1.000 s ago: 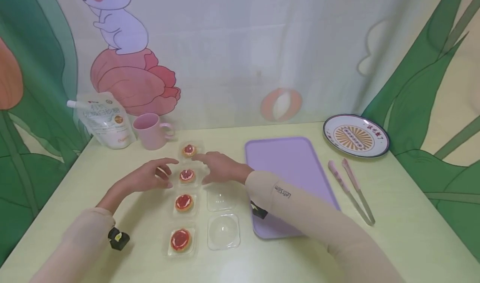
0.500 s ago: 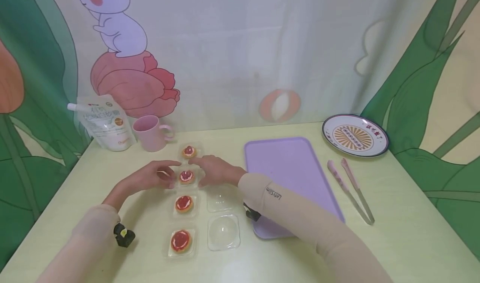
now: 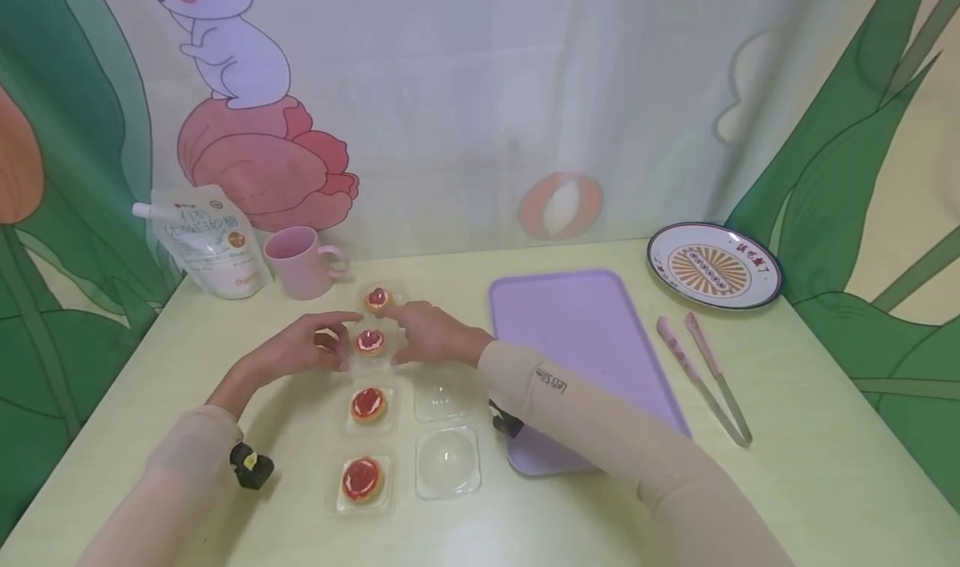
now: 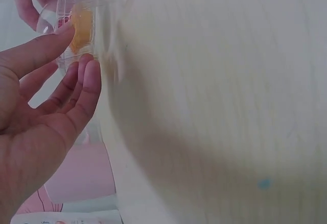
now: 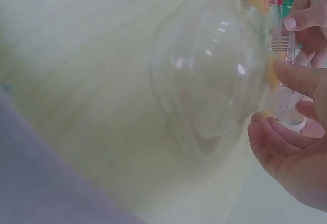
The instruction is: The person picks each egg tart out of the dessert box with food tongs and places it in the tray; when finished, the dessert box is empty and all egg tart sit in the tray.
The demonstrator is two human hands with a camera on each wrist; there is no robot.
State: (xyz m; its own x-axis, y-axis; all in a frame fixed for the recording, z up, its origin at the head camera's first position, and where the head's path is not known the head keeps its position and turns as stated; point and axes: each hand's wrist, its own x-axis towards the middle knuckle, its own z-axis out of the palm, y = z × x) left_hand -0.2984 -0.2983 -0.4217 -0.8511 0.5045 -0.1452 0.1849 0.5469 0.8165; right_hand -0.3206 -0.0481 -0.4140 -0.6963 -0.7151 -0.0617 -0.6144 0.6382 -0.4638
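Four-sided clear plastic boxes with red-topped tarts stand in a column in the head view. Both hands are at the second tart box from the back. My left hand pinches its left side, the thumb and fingertips at the wall of the box in the left wrist view. From the right, my right hand holds the opposite side, with thumb and fingers spread along it. A domed transparent lid covers the tart. Right behind is the rearmost tart; in front sit the third tart and the nearest tart.
Two transparent domed lids, one at the front and one behind it, lie right of the tarts. A purple tray, tongs and a patterned plate are further right. A pink mug and white pouch stand back left.
Both hands have closed in on the second box from opposite sides. That box has shifted slightly towards the rearmost one. The other tarts stay in place.
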